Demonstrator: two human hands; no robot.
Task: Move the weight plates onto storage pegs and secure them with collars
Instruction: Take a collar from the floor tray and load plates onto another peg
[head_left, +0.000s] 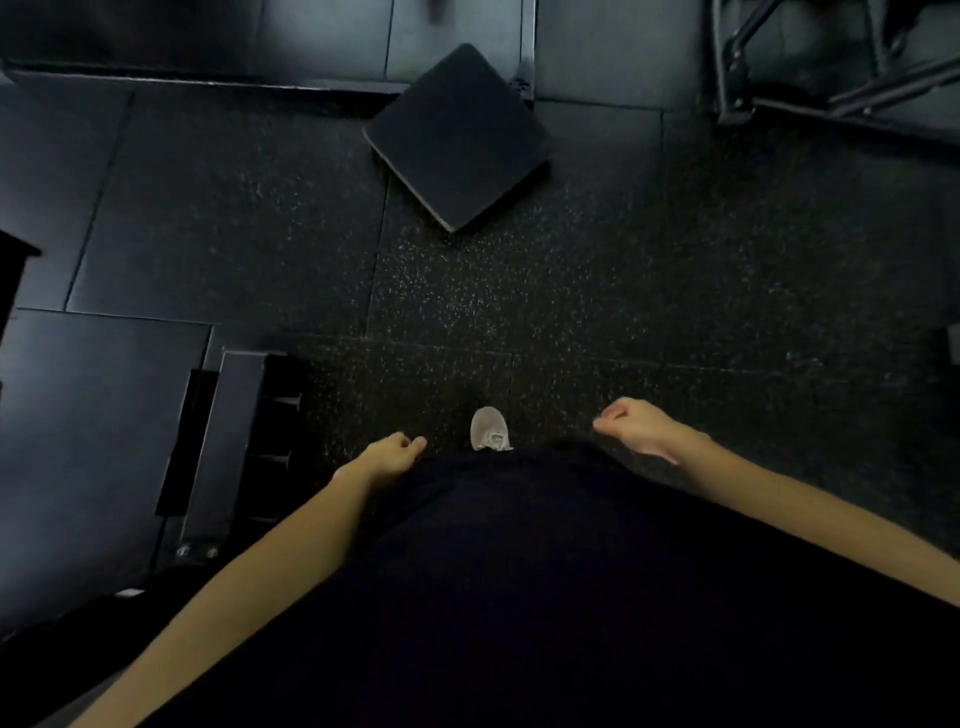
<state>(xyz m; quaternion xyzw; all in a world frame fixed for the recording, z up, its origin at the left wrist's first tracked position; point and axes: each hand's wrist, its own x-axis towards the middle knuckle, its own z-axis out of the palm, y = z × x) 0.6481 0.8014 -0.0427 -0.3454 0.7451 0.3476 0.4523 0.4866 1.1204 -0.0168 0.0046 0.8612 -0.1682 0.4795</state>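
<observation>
The person looks straight down at a dark, speckled floor (597, 291). Take the white shoe (489, 428) as the marker. It peeks out just past the black shirt, in the middle.

Just left of the shoe is the left hand (390, 456). Its fingers are loosely curled and it holds nothing. Just right of the shoe is the right hand (638, 427), also loosely curled and empty. Both hands hang out in front of the body, likely because the person is walking with nothing to carry yet.

Further left of the shoe stands a dark metal frame (244, 441) with slots (too dark to tell what it is for).

Well beyond the shoe, a flat black square pad (457, 137) lies on the floor, turned at an angle. Far beyond the shoe to the right are the black legs of some gym gear (810, 73).

No weight plates, pegs or collars can be seen here. So the task looks like it is at a walking step, going to fetch a plate.
</observation>
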